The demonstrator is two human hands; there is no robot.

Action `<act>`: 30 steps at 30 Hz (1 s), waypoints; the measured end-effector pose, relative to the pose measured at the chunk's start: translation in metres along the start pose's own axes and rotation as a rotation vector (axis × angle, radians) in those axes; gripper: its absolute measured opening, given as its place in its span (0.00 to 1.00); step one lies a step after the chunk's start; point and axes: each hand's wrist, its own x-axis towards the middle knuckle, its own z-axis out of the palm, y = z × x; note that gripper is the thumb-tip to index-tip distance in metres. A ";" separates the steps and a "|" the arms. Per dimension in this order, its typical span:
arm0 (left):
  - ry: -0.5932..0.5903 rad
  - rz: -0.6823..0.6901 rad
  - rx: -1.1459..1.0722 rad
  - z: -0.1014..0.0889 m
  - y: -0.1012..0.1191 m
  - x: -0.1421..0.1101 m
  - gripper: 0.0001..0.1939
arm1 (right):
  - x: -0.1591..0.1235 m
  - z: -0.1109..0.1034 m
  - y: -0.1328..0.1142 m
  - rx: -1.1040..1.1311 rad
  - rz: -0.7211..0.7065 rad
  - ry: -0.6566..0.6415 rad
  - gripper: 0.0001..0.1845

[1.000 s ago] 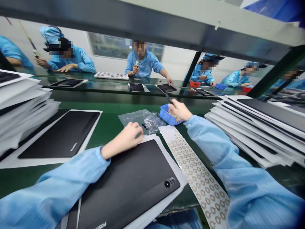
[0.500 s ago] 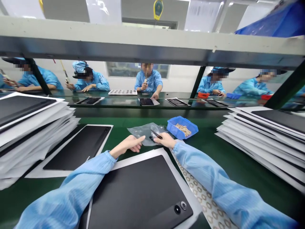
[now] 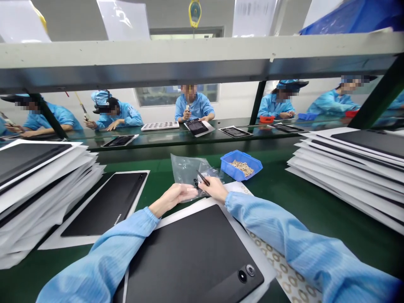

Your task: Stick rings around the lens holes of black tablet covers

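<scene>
One left hand (image 3: 175, 194) and one right hand (image 3: 216, 188), one pair of tweezers (image 3: 203, 178), one clear plastic bag (image 3: 184, 168), one blue bin (image 3: 241, 165), two black tablets (image 3: 189, 252) lying flat near, two stacks (image 3: 41, 189) of tablets, left and right (image 3: 347, 168), and at least five co-workers (image 3: 194, 105) beyond the far tabletop (image 3: 176, 145).

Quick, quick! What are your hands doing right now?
Left hand: open, fingers stretched out at a clear plastic bag.
Right hand: closed, holding black tweezers.
</scene>
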 end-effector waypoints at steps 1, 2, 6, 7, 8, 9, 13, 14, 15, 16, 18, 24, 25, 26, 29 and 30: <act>0.006 -0.002 -0.016 -0.001 -0.001 0.001 0.14 | 0.000 0.000 0.001 -0.020 0.011 0.009 0.12; 0.011 -0.005 -0.031 -0.001 -0.001 0.001 0.14 | 0.000 -0.001 0.001 -0.038 0.020 0.019 0.12; 0.020 -0.013 -0.093 -0.001 -0.002 0.003 0.15 | -0.002 0.002 0.001 -0.080 0.026 0.079 0.11; 0.016 -0.015 -0.109 -0.001 -0.003 0.003 0.15 | -0.003 0.004 0.001 -0.084 0.013 0.101 0.09; 0.009 -0.016 -0.126 -0.001 -0.003 0.003 0.15 | -0.004 0.005 0.000 -0.085 -0.009 0.123 0.07; 0.000 -0.017 -0.141 -0.001 -0.003 0.003 0.15 | -0.004 0.006 0.000 -0.083 -0.040 0.141 0.04; -0.029 -0.006 -0.179 0.000 -0.003 0.002 0.15 | -0.006 0.008 -0.002 -0.053 -0.203 0.153 0.04; -0.029 0.000 -0.181 0.000 -0.003 0.002 0.15 | -0.006 0.007 -0.002 -0.041 -0.235 0.146 0.04; -0.027 0.007 -0.180 -0.001 -0.003 0.002 0.15 | -0.007 0.007 -0.002 -0.029 -0.258 0.139 0.05; -0.023 0.012 -0.176 -0.001 -0.003 0.002 0.15 | -0.007 0.006 -0.002 -0.017 -0.274 0.134 0.05; -0.014 0.023 -0.163 -0.001 -0.003 0.002 0.15 | -0.007 0.005 -0.001 0.005 -0.287 0.128 0.07; -0.011 0.043 -0.103 0.000 -0.003 0.002 0.13 | -0.009 0.005 -0.002 0.018 -0.275 0.115 0.09; -0.009 0.043 -0.096 0.000 -0.003 0.002 0.13 | -0.009 0.006 -0.002 0.012 -0.271 0.112 0.09; -0.007 0.044 -0.090 0.000 -0.004 0.001 0.13 | -0.009 0.006 -0.003 0.002 -0.266 0.109 0.09; -0.010 0.044 -0.076 0.001 -0.004 0.001 0.13 | -0.009 0.007 -0.004 -0.045 -0.249 0.097 0.09; -0.013 0.043 -0.072 0.001 -0.004 0.000 0.13 | -0.009 0.007 -0.004 -0.063 -0.243 0.091 0.09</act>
